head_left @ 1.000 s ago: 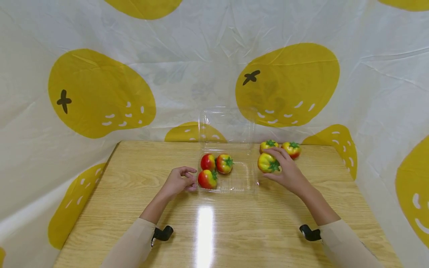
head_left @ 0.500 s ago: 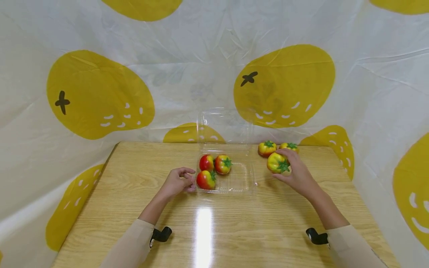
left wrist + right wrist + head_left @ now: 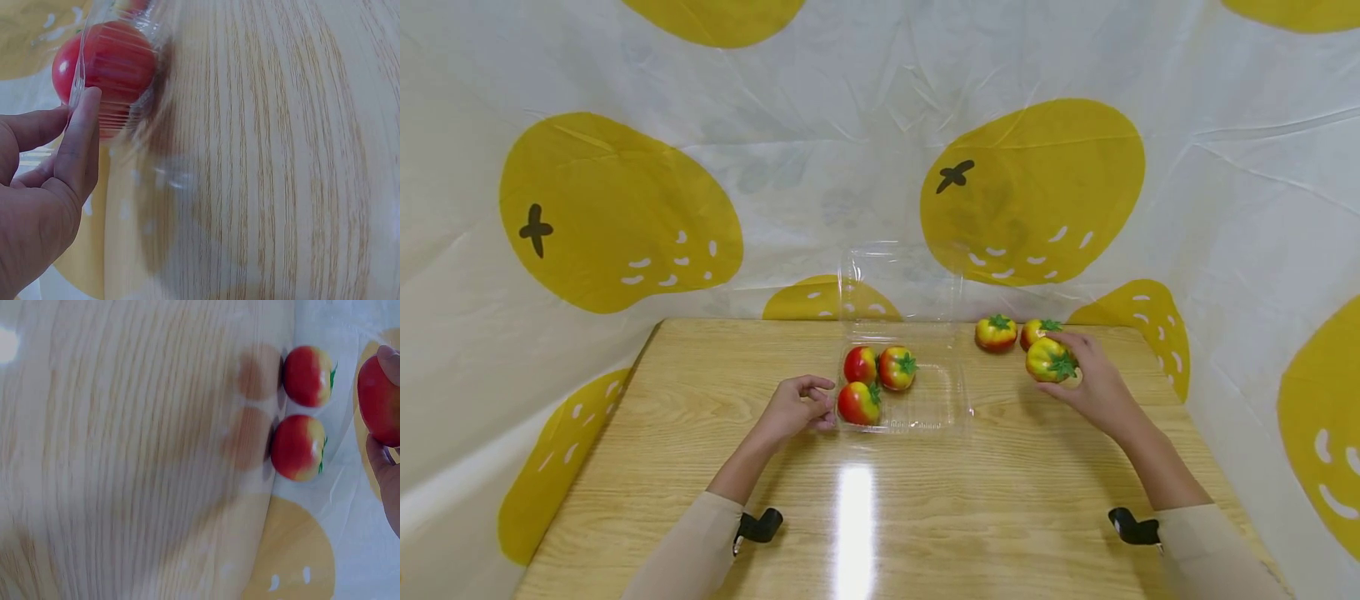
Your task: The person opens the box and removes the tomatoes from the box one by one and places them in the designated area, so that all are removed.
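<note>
Nearest the camera, a wooden table (image 3: 880, 517) carries a bright glare down its middle, and both forearms in beige sleeves reach across it. The left hand (image 3: 796, 408) rests at the near left corner of a clear plastic box (image 3: 940, 404), its fingers curled with the tips pinching the box's edge; the left wrist view shows a finger (image 3: 81, 147) pressed against the clear wall with a red tomato just behind it. Inside the box lie three tomatoes on the left side: a front tomato (image 3: 859, 402) by the fingers, and behind it a red tomato (image 3: 860, 364) and a striped tomato (image 3: 897, 367), all touching or nearly so. The right half of the box is bare plastic.

To the right of the box, the right hand (image 3: 1093, 383) grips a yellow tomato (image 3: 1049, 360), fingers wrapped round it, lifted just off the table. Just behind it, two more tomatoes (image 3: 996, 332) sit side by side on the table near its far edge. The box's open lid (image 3: 901, 283) stands upright behind, against a white cloth (image 3: 850, 150) printed with yellow fruit shapes.
</note>
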